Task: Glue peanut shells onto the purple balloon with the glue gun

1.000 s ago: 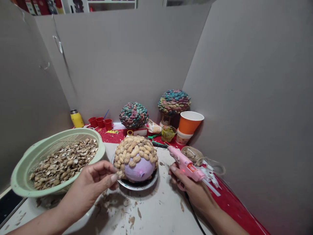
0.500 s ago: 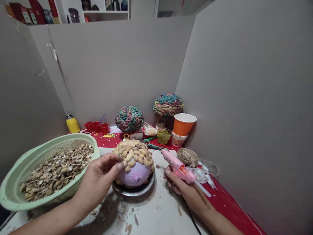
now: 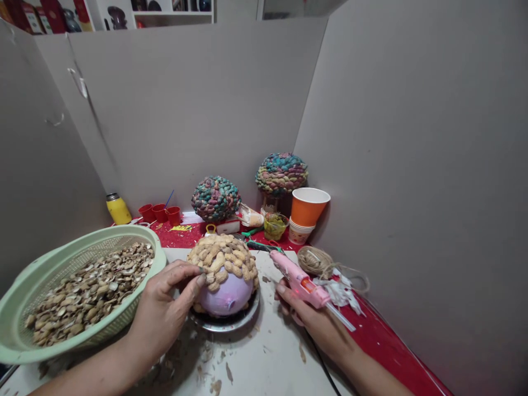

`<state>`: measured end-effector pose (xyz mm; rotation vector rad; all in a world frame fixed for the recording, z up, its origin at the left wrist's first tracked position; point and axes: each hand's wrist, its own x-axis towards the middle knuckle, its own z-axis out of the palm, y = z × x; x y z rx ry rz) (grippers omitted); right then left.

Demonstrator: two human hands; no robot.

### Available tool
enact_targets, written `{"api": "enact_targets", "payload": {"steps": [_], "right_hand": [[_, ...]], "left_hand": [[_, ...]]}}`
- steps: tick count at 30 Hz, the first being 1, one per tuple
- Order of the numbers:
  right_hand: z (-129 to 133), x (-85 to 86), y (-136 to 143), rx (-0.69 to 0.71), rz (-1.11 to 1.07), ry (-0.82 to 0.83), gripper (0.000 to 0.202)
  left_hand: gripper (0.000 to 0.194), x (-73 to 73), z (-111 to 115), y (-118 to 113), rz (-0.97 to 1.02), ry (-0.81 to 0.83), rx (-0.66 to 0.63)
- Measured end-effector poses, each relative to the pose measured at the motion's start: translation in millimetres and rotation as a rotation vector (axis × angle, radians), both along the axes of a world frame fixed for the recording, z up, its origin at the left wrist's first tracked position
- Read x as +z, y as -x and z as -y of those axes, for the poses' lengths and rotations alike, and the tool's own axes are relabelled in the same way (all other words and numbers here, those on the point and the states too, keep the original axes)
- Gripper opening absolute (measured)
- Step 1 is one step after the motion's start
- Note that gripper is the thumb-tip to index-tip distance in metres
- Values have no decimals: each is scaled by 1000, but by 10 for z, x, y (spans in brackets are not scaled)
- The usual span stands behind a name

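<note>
A purple balloon [image 3: 227,296] rests in a round metal dish [image 3: 226,328], its knot facing me. Peanut shells [image 3: 216,258] cover its upper part in a rough layer. My left hand [image 3: 167,300] is at the balloon's left side, thumb and forefinger pinched around a shell at the edge of the layer; the fingertips partly hide it. On the right, my right hand [image 3: 307,316] grips a pink hot glue gun [image 3: 300,281], whose nozzle points away from me toward the back. A clear glue stick [image 3: 341,317] sticks out of its rear.
At left, a green colander [image 3: 155,258] holds many peanut shells. Behind stand two painted shell-covered domes [image 3: 216,199], red cups [image 3: 173,215], a yellow bottle [image 3: 119,209] and orange paper cups [image 3: 307,208]. Twine [image 3: 315,260] lies right of the glue gun; its cord runs toward me.
The camera view has shifted slightly. My left hand stays at the balloon's left edge, its fingertips pressed a little closer together. The glue gun is held almost still.
</note>
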<state>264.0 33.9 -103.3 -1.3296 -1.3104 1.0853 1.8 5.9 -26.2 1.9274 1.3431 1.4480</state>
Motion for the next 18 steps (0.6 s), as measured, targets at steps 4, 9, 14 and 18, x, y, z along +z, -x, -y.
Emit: {"api": "enact_targets", "payload": {"steps": [4,9,14,18], "right_hand": [[0,1,-5,16,2,19,53],[-2,-33,-7,4,3,23,53],[3,-27,-4,26,2,12,50],[9,-8,-6,16,4,0,49]], "left_hand": [[8,-31,3,-4,-87,-30,39],[7,-79,-7,14,-232,-264,-9],[15,-102,-13,26,-278,-381,-39],[21,-103,-11,37,-309,-436,-61]]}}
